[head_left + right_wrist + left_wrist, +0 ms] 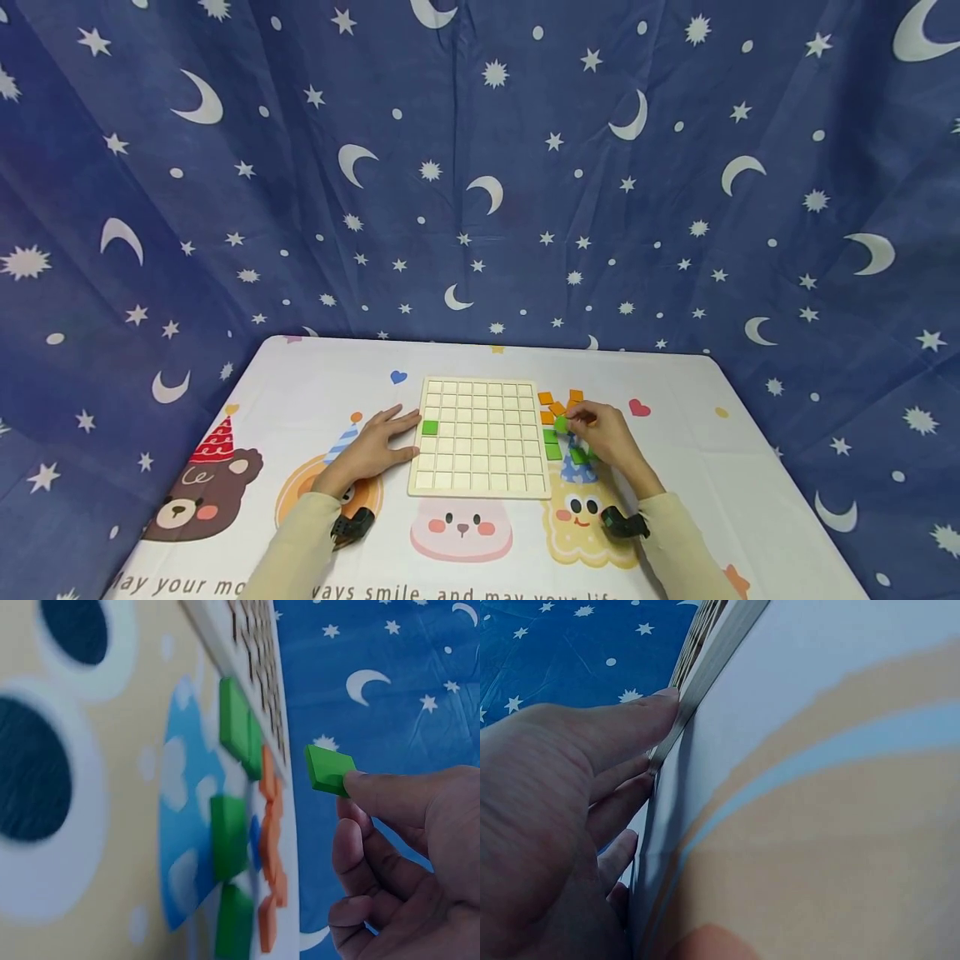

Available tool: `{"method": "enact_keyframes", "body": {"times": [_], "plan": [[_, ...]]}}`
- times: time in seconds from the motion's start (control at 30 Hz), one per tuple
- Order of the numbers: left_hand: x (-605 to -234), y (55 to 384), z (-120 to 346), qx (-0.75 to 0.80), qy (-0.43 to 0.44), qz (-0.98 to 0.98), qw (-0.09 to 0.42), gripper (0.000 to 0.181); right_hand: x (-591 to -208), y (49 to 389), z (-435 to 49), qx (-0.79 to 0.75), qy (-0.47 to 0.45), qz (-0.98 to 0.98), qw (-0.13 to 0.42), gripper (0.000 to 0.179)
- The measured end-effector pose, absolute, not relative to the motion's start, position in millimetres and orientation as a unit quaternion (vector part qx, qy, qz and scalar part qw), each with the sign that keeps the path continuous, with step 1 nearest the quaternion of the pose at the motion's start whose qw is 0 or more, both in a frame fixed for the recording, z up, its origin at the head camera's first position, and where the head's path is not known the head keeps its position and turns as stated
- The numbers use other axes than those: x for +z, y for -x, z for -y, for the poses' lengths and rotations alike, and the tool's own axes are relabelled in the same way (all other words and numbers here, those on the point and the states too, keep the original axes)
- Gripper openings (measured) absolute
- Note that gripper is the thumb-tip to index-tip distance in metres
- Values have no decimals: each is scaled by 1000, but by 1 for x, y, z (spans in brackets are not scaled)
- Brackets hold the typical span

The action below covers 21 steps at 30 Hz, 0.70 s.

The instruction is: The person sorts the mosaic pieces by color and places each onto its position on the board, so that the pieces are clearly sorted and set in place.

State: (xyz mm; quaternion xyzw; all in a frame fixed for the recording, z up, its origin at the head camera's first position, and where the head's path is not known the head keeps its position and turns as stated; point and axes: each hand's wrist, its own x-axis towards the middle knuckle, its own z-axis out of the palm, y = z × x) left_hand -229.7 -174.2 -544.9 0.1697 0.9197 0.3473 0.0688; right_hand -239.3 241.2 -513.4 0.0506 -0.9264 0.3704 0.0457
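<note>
A pale wooden grid board (480, 490) lies on the table, with one green square tile (430, 427) set in a cell of its left column. My left hand (378, 446) rests at the board's left edge, its fingers extended; in the left wrist view the thumb (634, 727) touches the board's side. Right of the board, my right hand (606, 429) pinches another green tile (328, 769) between thumb and fingertip, raised above the table. Below it lie loose green tiles (552, 452) and orange tiles (546, 399), close to the board's right edge.
A white tablecloth (675, 400) printed with cartoon animals and lettering covers the table. Behind it hangs a dark blue curtain (525, 208) with moons and stars. Each wrist carries a small black device (352, 525).
</note>
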Motion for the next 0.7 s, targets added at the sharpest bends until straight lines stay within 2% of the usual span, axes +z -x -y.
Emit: {"method": "enact_keyframes", "body": {"times": [0.27,0.7], "plan": [[-547,229,173,355,-165,-918,68,64,-507,240,-224,392,-76,916,48,7],[-546,229,173,355,-161,-919,66,63,-504,239,-196,420,-109,901,16,6]]}}
